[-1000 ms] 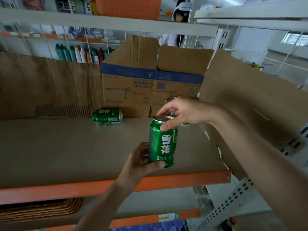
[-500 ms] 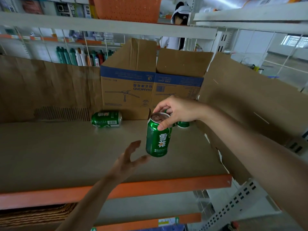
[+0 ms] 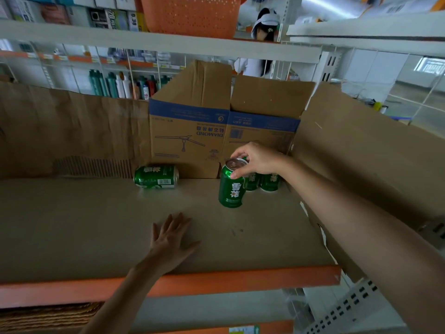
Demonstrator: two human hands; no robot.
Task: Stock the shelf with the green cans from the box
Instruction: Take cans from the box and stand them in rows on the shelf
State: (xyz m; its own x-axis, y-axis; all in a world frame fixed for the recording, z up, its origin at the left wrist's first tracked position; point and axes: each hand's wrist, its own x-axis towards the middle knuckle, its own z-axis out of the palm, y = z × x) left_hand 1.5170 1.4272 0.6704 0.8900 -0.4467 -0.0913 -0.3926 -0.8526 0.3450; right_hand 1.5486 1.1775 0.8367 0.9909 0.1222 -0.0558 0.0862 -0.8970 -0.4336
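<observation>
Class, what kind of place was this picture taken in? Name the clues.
Most likely a shop or stockroom: metal shelving with an orange edge, rows of bottles on the aisle behind, and green cans being set out.

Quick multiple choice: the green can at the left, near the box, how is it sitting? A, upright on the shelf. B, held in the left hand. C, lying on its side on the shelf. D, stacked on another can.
C: the green can at the left lies on its side on the shelf, apart from both hands.
</observation>
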